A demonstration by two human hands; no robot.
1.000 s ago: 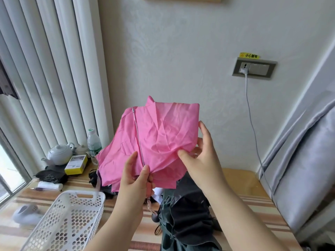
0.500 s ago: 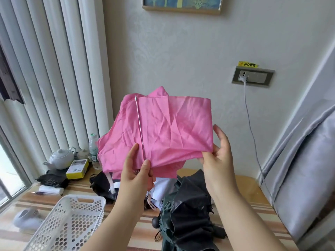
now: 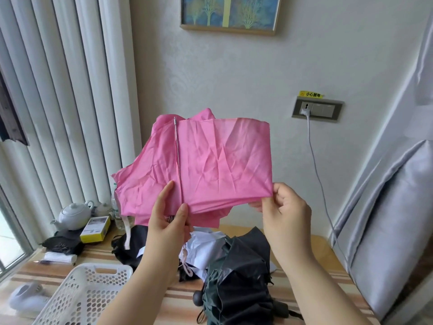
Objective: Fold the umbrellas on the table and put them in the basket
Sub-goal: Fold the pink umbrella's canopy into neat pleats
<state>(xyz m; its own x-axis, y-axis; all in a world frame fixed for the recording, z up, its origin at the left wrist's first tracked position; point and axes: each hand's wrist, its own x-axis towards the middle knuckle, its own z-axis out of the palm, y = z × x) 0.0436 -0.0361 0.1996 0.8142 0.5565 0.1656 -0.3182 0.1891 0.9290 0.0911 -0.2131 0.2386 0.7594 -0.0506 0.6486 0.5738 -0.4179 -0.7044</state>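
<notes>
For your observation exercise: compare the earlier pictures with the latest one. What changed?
The right hand drew the pink umbrella canopy panel out rightward, flattening it. The left hand kept pinching the fabric by the metal rib. The basket and the dark umbrella stayed put.

wall: plain off-white wall is filling most of the view
picture: framed tree print is hanging at 12 o'clock
socket: grey outlet plate is sitting at 2 o'clock, white cable trailing down
blinds: white vertical blinds are running down the 9 o'clock side, daylight coming in at 8
curtain: grey curtain is hanging at 3 to 4 o'clock
</notes>
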